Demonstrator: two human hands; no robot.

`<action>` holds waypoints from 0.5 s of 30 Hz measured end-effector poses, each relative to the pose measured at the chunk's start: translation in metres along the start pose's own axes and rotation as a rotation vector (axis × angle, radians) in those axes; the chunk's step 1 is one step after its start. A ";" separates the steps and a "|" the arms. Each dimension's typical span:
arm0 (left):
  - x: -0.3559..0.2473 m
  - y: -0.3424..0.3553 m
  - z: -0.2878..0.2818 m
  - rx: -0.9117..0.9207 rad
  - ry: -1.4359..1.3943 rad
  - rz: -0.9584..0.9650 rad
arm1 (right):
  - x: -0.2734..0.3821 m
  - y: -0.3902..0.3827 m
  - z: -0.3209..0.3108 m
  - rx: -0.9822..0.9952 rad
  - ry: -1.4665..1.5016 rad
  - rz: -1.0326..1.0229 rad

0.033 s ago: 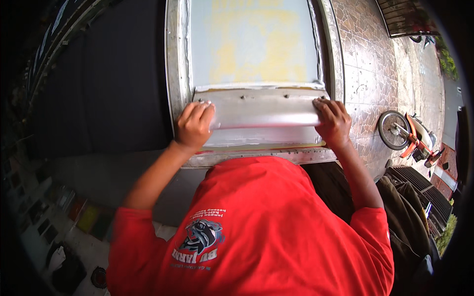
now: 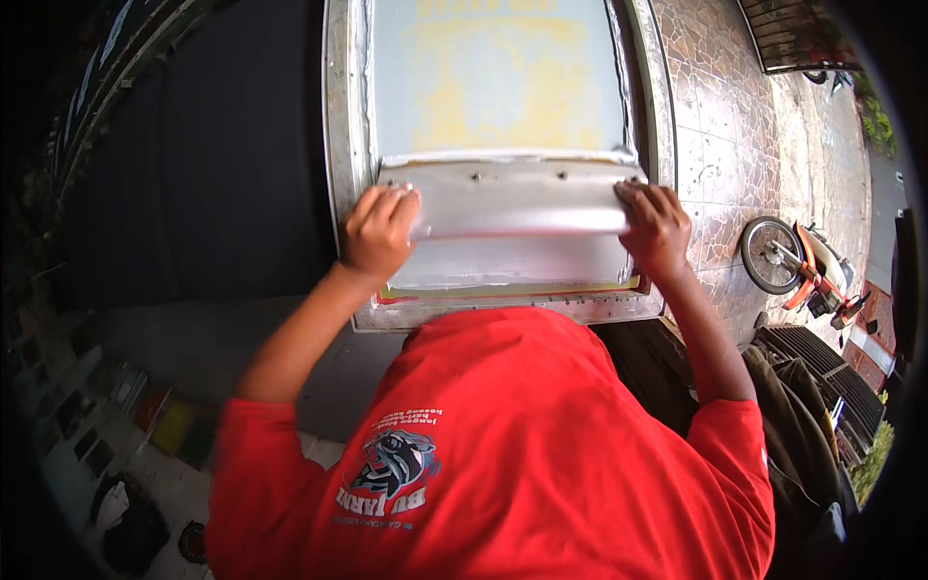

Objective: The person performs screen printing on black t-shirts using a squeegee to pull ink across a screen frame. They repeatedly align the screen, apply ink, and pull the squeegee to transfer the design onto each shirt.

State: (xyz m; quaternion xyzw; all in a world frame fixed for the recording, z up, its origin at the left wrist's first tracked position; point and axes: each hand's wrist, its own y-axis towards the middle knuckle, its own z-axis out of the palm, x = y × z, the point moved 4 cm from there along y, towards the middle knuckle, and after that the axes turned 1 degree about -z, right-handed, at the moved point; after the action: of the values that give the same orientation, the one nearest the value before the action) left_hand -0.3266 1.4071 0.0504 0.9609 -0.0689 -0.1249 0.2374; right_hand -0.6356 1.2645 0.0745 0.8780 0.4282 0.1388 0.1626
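Your left hand [image 2: 379, 232] and right hand [image 2: 655, 224] each grasp an end of the wide metal squeegee [image 2: 517, 208], which lies across the printing screen [image 2: 493, 87] near its lower frame edge.

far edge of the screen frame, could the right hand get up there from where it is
Probably yes. The right hand grips the right end of the wide squeegee, and the pale mesh beyond it lies bare up to the screen frame, with nothing in the way. It would have to let go or push the squeegee along.
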 end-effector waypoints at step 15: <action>0.175 0.258 0.054 0.067 0.110 -0.100 | -0.147 0.277 0.062 0.072 -0.069 -0.008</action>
State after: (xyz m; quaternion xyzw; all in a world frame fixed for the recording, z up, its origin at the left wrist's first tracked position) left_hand -0.1925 1.1234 0.0903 0.9760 -0.0120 -0.0812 0.2019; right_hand -0.5030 0.9763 0.1146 0.8860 0.4304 0.0924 0.1460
